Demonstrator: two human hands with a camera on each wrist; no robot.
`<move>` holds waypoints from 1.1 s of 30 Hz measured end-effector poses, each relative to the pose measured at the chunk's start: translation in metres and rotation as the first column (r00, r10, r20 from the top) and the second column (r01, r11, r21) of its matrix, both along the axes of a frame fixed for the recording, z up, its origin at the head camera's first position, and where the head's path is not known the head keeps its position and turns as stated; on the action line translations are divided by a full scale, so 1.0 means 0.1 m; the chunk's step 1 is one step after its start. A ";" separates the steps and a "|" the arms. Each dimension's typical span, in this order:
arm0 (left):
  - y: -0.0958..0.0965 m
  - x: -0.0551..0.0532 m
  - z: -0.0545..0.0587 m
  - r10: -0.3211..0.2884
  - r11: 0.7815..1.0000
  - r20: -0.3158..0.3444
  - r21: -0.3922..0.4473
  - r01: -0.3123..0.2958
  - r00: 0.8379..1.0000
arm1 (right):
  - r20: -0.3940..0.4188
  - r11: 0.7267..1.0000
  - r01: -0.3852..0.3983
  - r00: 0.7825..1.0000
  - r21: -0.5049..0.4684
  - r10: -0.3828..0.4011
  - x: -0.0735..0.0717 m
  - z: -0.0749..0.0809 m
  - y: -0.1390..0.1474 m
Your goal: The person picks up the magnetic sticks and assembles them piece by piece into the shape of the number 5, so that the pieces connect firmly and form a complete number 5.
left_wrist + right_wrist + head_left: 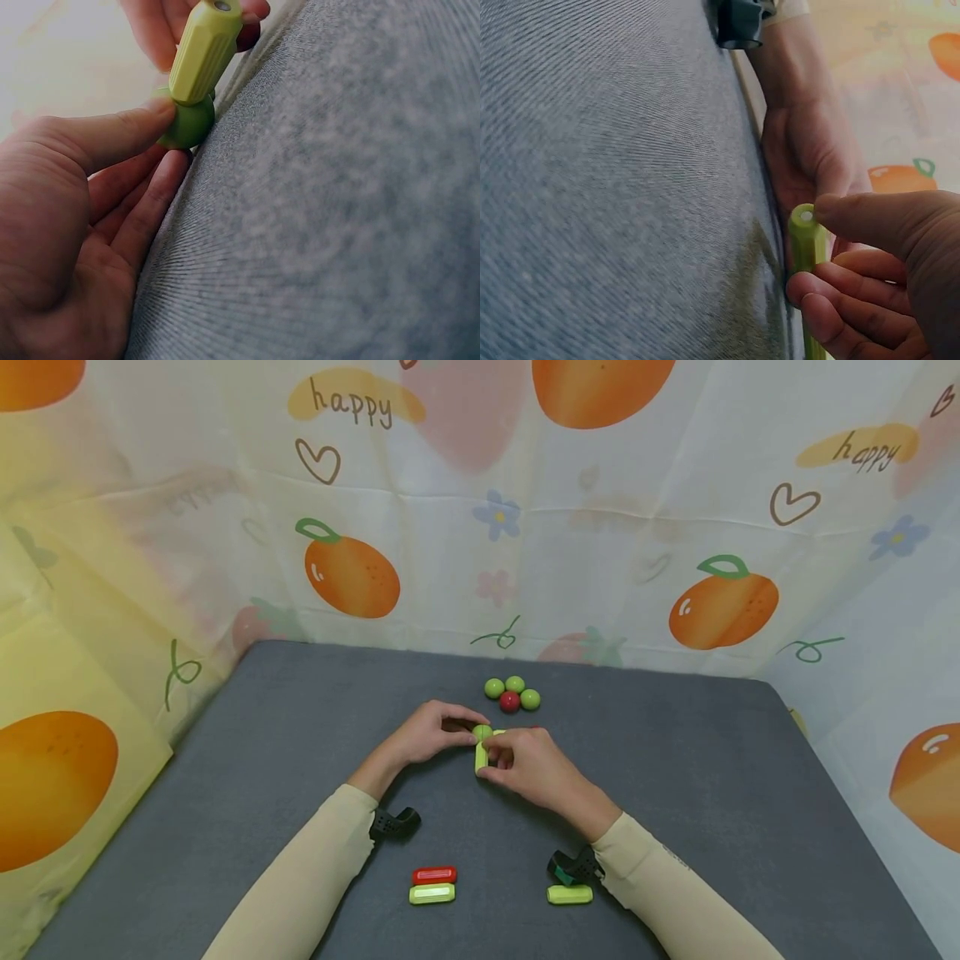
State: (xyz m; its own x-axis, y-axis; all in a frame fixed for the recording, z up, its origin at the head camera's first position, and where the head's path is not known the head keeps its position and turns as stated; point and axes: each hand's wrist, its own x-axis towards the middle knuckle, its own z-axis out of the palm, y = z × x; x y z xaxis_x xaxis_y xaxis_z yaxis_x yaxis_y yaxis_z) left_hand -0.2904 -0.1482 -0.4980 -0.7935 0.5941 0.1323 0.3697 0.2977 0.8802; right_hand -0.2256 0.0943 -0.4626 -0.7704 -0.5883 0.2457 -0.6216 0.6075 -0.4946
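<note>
Near the middle of the table, my left hand pinches a green ball between thumb and fingers. My right hand grips a yellow-green magnetic rod, whose far end meets that ball. In the left wrist view the ridged rod slants up from the green ball, and a dark red ball shows by the right fingers. The right wrist view shows the rod's near end with a small metal tip. Another yellow-green rod runs from the ball, mostly hidden behind the right hand.
Just beyond the hands sit several green balls around a red ball. Closer to me lie a red rod and a yellow-green rod side by side. One more yellow-green rod lies beneath the right wrist's band. A printed curtain stands behind the grey table.
</note>
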 end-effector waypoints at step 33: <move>0.00 0.02 0.01 0.027 0.999 0.013 -0.040 -0.026 1.000 | 0.190 0.969 0.233 0.958 -0.081 -0.214 -0.81 0.42 0.79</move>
State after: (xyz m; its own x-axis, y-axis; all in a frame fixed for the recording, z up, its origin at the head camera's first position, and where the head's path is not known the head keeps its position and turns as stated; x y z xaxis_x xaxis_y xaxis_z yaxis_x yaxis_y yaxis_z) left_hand -0.2884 -0.1485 -0.4971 -0.8106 0.5773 0.0983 0.3495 0.3422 0.8722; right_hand -0.3062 0.1734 -0.4208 -0.9161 -0.3751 0.1415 -0.3714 0.6614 -0.6516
